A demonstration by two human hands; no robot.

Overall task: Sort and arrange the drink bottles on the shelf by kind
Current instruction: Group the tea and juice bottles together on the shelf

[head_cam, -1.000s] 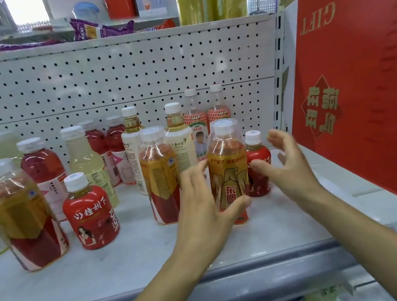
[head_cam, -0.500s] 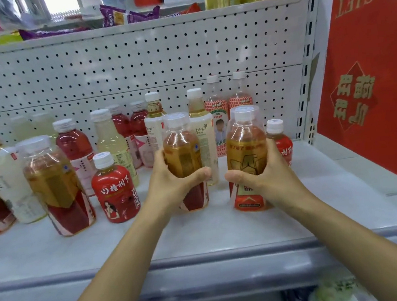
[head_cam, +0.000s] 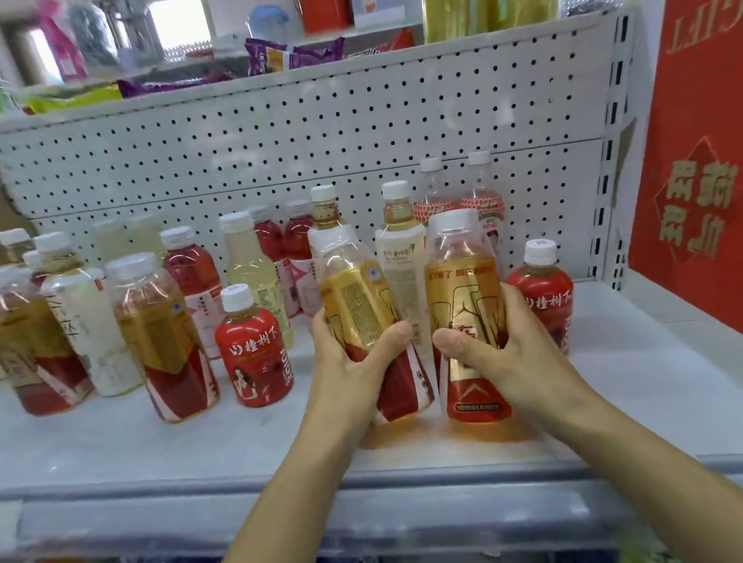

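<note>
Half a second ago both gold-and-red bottles stood upright, further back on the shelf (head_cam: 148, 447). Now they are nearer its front lip, low in the centre of the frame, and the left one has tipped, its cap leaning toward the upper left. The left hand (head_cam: 352, 375) is wrapped round the lower half of this tilted bottle (head_cam: 361, 310), thumb across the label and fingers behind. The right hand (head_cam: 510, 358) grips the upright bottle (head_cam: 462, 285) the same way. The two bottles are just beside each other, the thumbs nearly meeting. Whether either base is clear of the shelf I cannot tell.

The upright bottle shows a large red 东 just above the thumb, with a row of small characters higher up, too blurred to read. The tilted one shows a block of fine print, also unreadable. A small red bottle (head_cam: 256, 357) left of the hands and its twin (head_cam: 545, 290) to the right carry white 山楂树下. On the red panel (head_cam: 721, 221) at the right edge, gold "GIFT" reads upside down
</note>
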